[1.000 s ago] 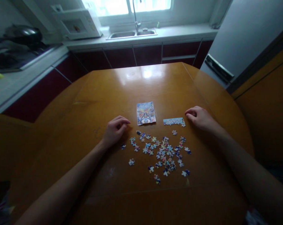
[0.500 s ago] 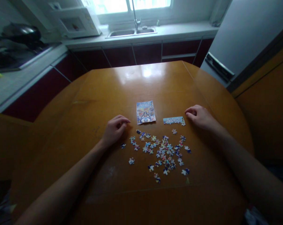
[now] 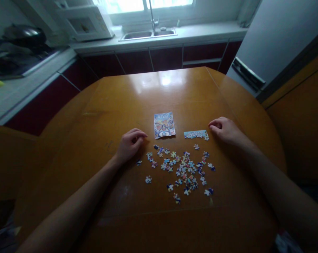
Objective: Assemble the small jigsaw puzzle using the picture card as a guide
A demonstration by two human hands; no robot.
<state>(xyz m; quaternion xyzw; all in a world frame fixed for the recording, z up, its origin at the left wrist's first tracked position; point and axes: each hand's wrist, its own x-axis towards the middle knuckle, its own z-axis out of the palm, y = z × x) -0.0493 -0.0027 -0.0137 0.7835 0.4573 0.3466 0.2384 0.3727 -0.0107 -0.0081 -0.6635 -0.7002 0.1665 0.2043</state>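
Observation:
My left hand (image 3: pixel 129 144) rests on the table left of the picture sheet, its fingers loosely curled and thumb close to the index finger. Nothing shows in it. Beside the right end of a joined strip of jigsaw puzzle (image 3: pixel 195 134) lies my right hand (image 3: pixel 223 129), also curled, with no piece visible between its fingertips. The strip is light blue with lettering. Between the hands, a small printed sheet (image 3: pixel 164 125) shows a penguin picture. Nearer to me, many loose puzzle pieces (image 3: pixel 185 170) are scattered, heaped together in the middle. A single piece (image 3: pixel 196 147) sits just below the strip.
The brown wooden table (image 3: pixel 95 102) has rounded ends. Behind it runs a counter with a double sink (image 3: pixel 148 34) and a white microwave (image 3: pixel 85 24). A wok (image 3: pixel 24 35) stands on the stove at the left. To the right is a grey fridge (image 3: pixel 274 42).
The view has shifted very slightly. Both hands, the sheet, the strip and the pieces stay where they were on the table.

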